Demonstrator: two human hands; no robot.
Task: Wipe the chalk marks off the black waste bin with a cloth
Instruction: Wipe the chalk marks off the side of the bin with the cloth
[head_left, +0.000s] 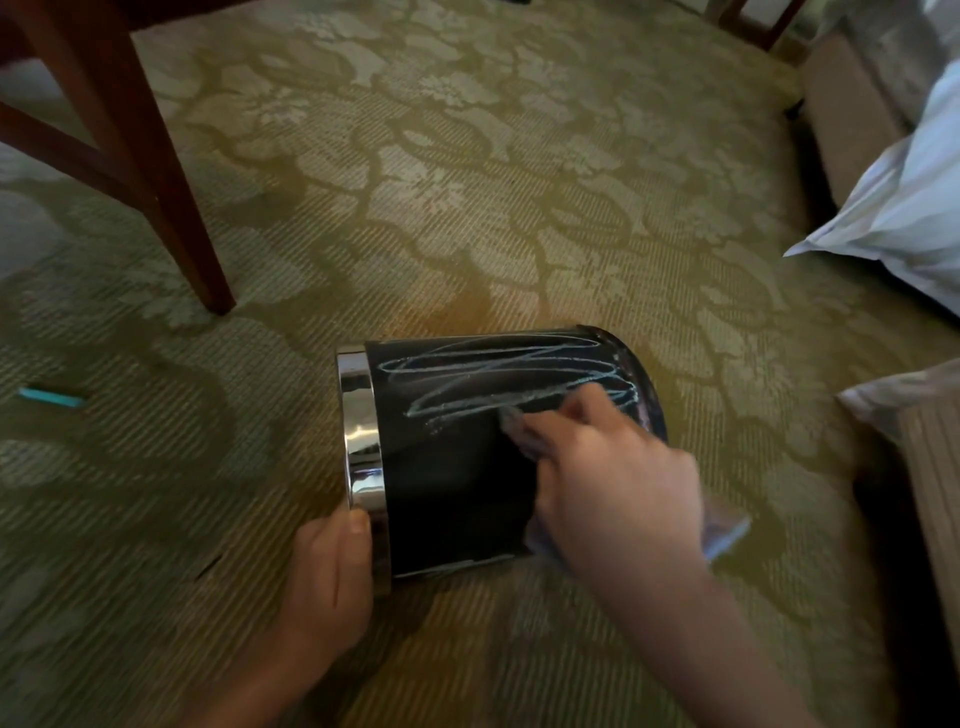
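Two hands are in the lower half of the frame, both working on one black waste bin (457, 483). The left hand (332, 571), at lower centre, is closed around the bin's shiny metal rim (361, 436), thumb lying on top of it. The right hand (608, 483), just right of centre, has its fingers curled over one pale blue cloth (724, 530) and presses it against the bin's side; a corner of the cloth sticks out to the right of the hand, and its front edge shows at the fingertips.

The bin lies on its side on the carpet (467, 208), between the two hands, rim toward the left of the frame and base toward the right. Light blue chalk marks (498, 379) loop across its upper half in long scribbles, while the lower half is mostly plain black with a faint streak near the bottom edge.

One turquoise chalk stick (52, 399) lies on the carpet at the left edge. A dark wooden chair leg (156, 182) stands upper left, and white bedding (904, 197) hangs at the right.
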